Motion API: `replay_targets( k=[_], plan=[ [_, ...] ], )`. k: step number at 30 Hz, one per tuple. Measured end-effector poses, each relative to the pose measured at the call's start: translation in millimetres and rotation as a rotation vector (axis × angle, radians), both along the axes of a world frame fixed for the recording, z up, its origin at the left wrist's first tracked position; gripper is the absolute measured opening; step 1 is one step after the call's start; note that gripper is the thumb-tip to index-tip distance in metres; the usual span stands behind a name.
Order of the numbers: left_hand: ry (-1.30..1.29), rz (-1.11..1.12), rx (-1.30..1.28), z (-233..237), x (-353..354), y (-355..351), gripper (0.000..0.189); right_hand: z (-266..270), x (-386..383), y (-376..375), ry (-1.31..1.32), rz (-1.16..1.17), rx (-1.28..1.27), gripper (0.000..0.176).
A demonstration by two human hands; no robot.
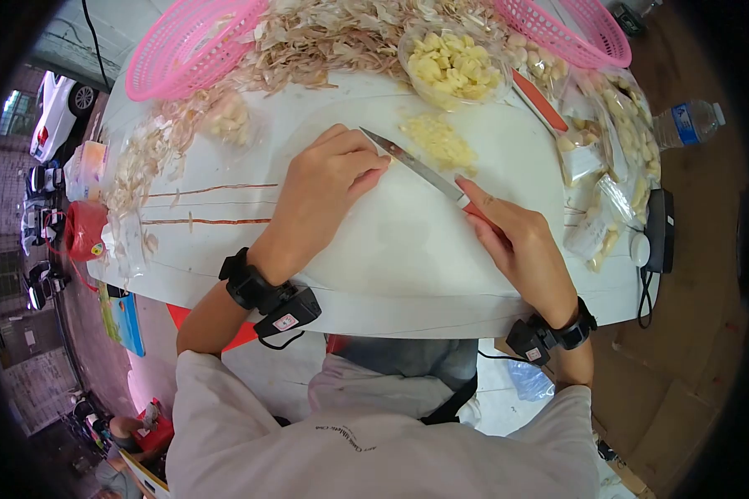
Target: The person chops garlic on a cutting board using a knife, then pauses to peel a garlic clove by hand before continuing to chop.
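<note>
My right hand grips a knife by its red handle, the blade slanting up and left over the white cutting board. Beside the blade's left side, my left hand has its fingers bent and pressed together. Whatever those fingertips hold is hidden or too small to name. A patch of chopped garlic lies on the board just beyond the blade. Behind it stands a clear bowl filled with peeled garlic cloves.
Garlic skins heap along the far side between two pink baskets. A second red-handled tool lies right of the bowl. Plastic bags of garlic and a black device line the right edge, near a water bottle.
</note>
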State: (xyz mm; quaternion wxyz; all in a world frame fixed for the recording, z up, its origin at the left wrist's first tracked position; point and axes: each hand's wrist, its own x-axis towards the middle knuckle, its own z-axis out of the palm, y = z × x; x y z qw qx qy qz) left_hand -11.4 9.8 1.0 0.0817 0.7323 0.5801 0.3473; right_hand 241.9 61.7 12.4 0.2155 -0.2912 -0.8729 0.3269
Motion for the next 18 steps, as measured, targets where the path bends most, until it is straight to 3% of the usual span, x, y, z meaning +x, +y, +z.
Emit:
replay_targets(
  k=[6, 11, 18],
  plan=[
    [-0.022, 0.086, 0.105, 4, 1, -2, 0.013, -1, 0, 0, -0.012, -0.004, 0.003, 0.043],
    [-0.047, 0.285, 0.194, 10, 3, -3, 0.018, -1, -1, -1, -0.036, 0.013, 0.046, 0.045],
    [-0.013, 0.281, 0.168, 11, -1, -3, 0.024, -2, -2, -2, -0.054, 0.008, 0.063, 0.047]
  ],
)
